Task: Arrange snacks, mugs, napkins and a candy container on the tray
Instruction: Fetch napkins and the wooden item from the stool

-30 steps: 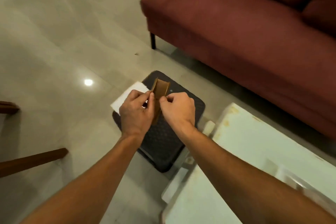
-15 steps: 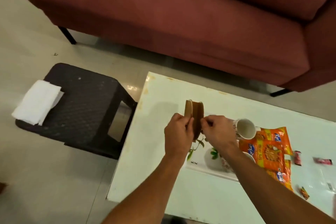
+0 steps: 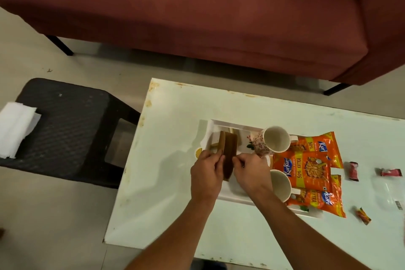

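The brown wooden holder (image 3: 228,151) is held upright over the left end of the white tray (image 3: 230,198). The left hand (image 3: 206,174) pinches its left side and the right hand (image 3: 251,173) pinches its right side, so both grips are closed on it. I think it is a napkin holder. I cannot tell if it touches the tray yet.

On the tray, a flowery mug (image 3: 270,142) lies on its side at 2 o'clock from the hands. A second mug (image 3: 280,185) sits at 4 o'clock. Three orange snack packs (image 3: 306,171) lie at 3 o'clock, partly on the tray. They read "Kurkure" and "50% EXTRA".

So the snacks and mugs look placed. Still left, I think: the white napkins (image 3: 16,129) on the black stool (image 3: 65,131) far off at 9 o'clock, and the small candies (image 3: 354,171) loose on the white table (image 3: 164,193) at 3 o'clock. A clear packet (image 3: 392,195) with a small label lies near them; the label is too small to read.
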Demonstrator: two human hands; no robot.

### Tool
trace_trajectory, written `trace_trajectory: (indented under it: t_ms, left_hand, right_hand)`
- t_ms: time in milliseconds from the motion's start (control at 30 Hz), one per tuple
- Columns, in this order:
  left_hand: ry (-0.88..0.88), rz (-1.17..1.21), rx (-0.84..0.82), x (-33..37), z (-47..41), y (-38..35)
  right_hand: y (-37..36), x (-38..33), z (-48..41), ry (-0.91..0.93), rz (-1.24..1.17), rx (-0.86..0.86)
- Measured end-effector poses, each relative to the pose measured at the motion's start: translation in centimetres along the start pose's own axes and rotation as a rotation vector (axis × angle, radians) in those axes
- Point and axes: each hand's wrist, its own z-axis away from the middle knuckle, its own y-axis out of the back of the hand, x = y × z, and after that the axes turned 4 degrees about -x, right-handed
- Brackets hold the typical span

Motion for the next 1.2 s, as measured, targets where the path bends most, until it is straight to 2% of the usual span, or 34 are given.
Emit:
trace_trajectory:
  t_ms: [267, 400, 467, 533, 600, 700, 833, 967, 1200]
  left_hand:
    - [-0.041, 0.026, 0.062, -0.7, 0.1, 0.6]
    - [-0.029, 0.062, 0.247, -2.1, -0.5, 4.1]
    - [-0.004, 0.024, 0.35, -4.0, -1.5, 7.4]
    - [0.045, -0.017, 0.45, -6.5, -3.1, 11.6]
    - [0.128, -0.042, 0.542, -9.1, -4.7, 16.1]
    - [0.261, -0.051, 0.68, -13.7, -5.9, 23.0]
    - [0.39, -0.124, 0.785, -20.1, -6.3, 30.7]
    - [0.583, -0.176, 0.762, -26.5, -6.4, 36.8]
    - [0.709, -0.127, 0.52, -34.3, -8.6, 41.7]
  right_hand:
    - [0.6, -0.8, 0.4, -0.063, 0.037, 0.004]
    - [2.2, -4.0, 1.6, -0.033, 0.028, 0.188]
    - [1.6, -7.5, 2.0, 0.074, 0.028, 0.198]
    - [-0.4, -11.9, 2.2, 0.169, -0.086, 0.204]
    - [-3.1, -16.4, 2.2, 0.234, -0.205, 0.13]
    - [-8.5, -23.2, 1.7, 0.298, -0.338, -0.079]
    - [-15.3, -31.9, 1.7, 0.237, -0.445, -0.352]
    - [-21.1, -39.6, 1.8, 0.038, -0.632, -0.485]
    - [-28.5, -46.8, 0.2, -0.213, -0.765, -0.474]
